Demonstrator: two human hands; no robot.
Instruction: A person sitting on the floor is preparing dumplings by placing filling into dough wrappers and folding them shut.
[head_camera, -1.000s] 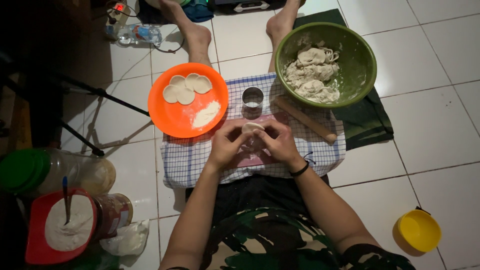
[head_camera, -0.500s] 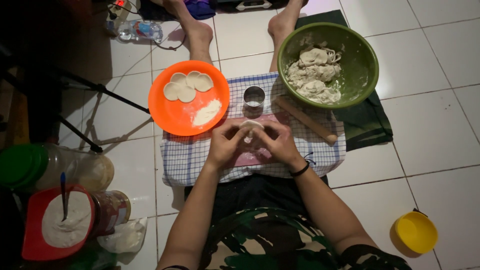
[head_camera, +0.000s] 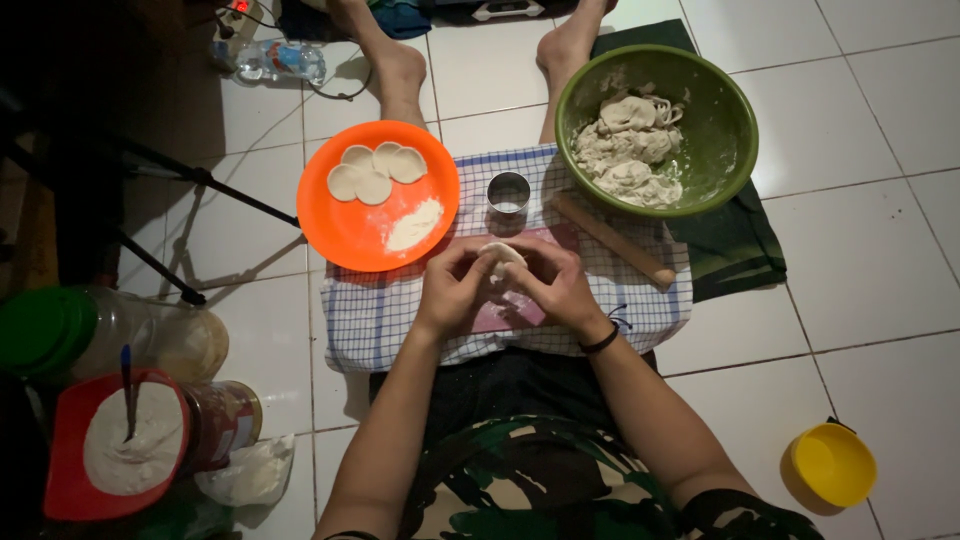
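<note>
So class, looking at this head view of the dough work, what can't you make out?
- Dough piece: mostly covered by the left hand and right hand.
- Pink board: largely hidden under both hands.
- Bottle at the top: dim, contents unclear.
- Things at the left edge: dark, cut off.

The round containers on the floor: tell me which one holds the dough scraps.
The green bowl at upper right, heaped with ragged dough scraps. The orange plate holds only flat cut discs and flour; the small yellow cup looks empty.
</note>
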